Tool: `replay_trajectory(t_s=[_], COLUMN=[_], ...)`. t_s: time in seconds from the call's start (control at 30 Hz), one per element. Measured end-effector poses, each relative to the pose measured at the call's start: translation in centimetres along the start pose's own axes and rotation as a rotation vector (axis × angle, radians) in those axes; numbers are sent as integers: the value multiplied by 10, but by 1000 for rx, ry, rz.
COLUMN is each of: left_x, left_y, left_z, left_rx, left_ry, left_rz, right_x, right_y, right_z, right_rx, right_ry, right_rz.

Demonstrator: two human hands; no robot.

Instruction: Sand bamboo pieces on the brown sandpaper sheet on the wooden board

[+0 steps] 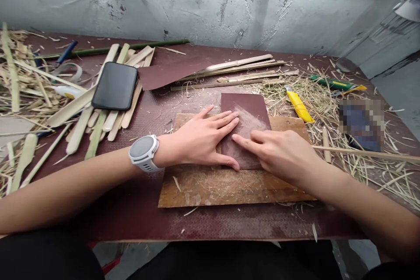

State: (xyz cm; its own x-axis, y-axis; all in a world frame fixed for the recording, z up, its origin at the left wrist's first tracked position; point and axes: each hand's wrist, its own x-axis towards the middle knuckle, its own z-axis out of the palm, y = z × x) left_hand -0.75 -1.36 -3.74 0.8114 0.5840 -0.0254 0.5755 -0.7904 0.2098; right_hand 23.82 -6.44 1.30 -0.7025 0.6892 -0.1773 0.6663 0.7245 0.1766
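Observation:
A dark brown sheet of sandpaper (246, 113) lies on a worn wooden board (213, 188) at the middle of the table. My left hand (200, 140), with a white watch at the wrist, lies flat on the sheet's left edge, fingers stretched out. My right hand (278, 151) rests on the sheet's right part, its index finger pointing left and pressed on the paper, the other fingers curled under. Pale dust streaks the sheet near my fingertips. Whether anything lies under my right fingers is hidden.
A black phone (115, 86) rests on bamboo slats (98, 118) at the left. A second sandpaper sheet (167, 74) and thin bamboo strips (236, 72) lie behind. A yellow utility knife (298, 105), a green-handled tool (331, 83) and shavings sit right. A wall stands close behind.

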Motion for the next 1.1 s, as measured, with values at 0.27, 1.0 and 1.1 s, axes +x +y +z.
replay_trajectory(t_s=[0.27,1.0,1.1], left_x=[1,0,0], left_y=[0,-1,-1], left_z=[0,0,0], left_rx=[-3,-6,-13], left_ry=[-12,5,6], left_rz=[9,5,12], right_x=[3,4,7], right_y=[-11,-10,-14], right_z=[3,2,-1], right_rx=[-83,-30,-4], right_ry=[91,39,-10], right_rz=[-46,-29,-19])
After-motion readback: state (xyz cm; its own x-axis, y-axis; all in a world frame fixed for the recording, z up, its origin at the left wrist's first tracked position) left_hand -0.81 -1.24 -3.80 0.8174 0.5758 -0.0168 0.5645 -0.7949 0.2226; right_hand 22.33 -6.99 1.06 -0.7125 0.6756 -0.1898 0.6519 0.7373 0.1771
